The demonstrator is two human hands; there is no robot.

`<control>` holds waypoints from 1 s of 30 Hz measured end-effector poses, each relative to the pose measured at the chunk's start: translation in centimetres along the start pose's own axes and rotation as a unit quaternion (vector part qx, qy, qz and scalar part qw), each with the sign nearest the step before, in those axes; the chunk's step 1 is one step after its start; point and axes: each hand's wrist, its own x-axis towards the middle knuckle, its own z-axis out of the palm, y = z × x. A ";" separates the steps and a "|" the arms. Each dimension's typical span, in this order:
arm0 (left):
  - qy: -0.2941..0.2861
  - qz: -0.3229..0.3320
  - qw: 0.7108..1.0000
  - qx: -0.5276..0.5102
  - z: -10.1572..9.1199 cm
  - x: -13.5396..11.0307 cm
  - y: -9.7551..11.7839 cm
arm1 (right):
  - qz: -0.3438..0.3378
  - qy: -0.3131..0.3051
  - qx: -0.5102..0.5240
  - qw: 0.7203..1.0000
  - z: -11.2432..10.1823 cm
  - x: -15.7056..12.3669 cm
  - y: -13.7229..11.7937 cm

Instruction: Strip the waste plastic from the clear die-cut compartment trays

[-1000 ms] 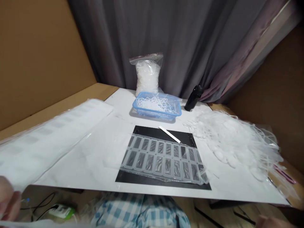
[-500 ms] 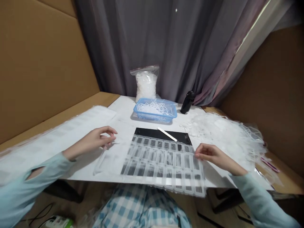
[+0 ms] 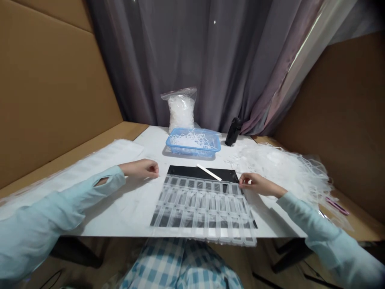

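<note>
Clear plastic sheet (image 3: pixel 201 208) of moulded rectangular cells lies flat at 6 o'clock on the white table (image 3: pixel 120 216), over a black mat (image 3: pixel 186 171), with its near edge overhanging the table edge toward your lap. Your right hand (image 3: pixel 255 184) sits at the sheet's 1 o'clock corner, narrowly curled, its fingertips (image 3: pixel 242 181) at the plastic; from this view you cannot tell whether they pinch it or only touch it. Your left hand (image 3: pixel 140 169) is loosely curled and holds nothing, just beside the sheet at 9 o'clock but not touching it. Main risk, as I judge it, is that overhang: thin plastic with its weight past the edge could slide off if the corner is released. Tension from one corner alone could also skew the sheet on the mat or crease its cells. The white stick (image 3: pixel 207 172) lying at the mat's far side could get caught if the sheet is drawn toward 12 o'clock. The heap of clear plastic offcuts (image 3: pixel 279 168) at 2 o'clock lies near your pale blue right sleeve (image 3: pixel 306 214), so a brush of the cuff could drag loose strands over the cells. The blue plastic basket (image 3: pixel 192 154) at 12 o'clock looks safely out of reach of such slips.
</note>
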 end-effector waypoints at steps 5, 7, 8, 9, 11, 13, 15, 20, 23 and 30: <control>-0.021 0.034 0.999 0.011 -3.2 -0.8 1.6 | -0.027 0.038 -0.005 0.999 -3.2 -0.9 -2.0; -0.007 0.040 0.999 0.014 -4.6 -1.2 2.2 | -0.043 0.076 -0.027 0.996 -4.7 -1.3 -2.8; 0.003 0.043 0.999 0.017 -5.2 -1.4 2.6 | -0.052 0.092 -0.039 0.994 -5.4 -1.4 -3.1; 0.016 0.046 0.999 0.020 -5.7 -1.5 2.8 | -0.061 0.106 -0.052 0.991 -6.0 -1.4 -3.3; 0.049 0.051 0.997 0.032 -6.4 -1.6 3.2 | -0.075 0.131 -0.078 0.985 -6.9 -1.3 -3.6; 0.083 0.056 0.994 0.049 -6.6 -1.3 3.4 | -0.082 0.156 -0.104 0.979 -7.5 -0.8 -3.9; 0.114 0.064 0.989 0.068 -6.7 -0.7 3.3 | -0.085 0.179 -0.127 0.972 -7.9 0.0 -4.2; 0.219 0.086 0.966 0.104 -7.5 0.4 3.4 | -0.071 0.269 -0.167 0.946 -8.7 1.0 -5.5; 0.284 0.087 0.951 0.087 -7.8 -0.6 3.8 | -0.065 0.333 -0.142 0.930 -8.5 -0.1 -6.5; 0.208 0.043 0.977 -0.021 -5.5 -6.2 5.3 | -0.053 0.264 0.032 0.962 -5.1 -3.8 -5.9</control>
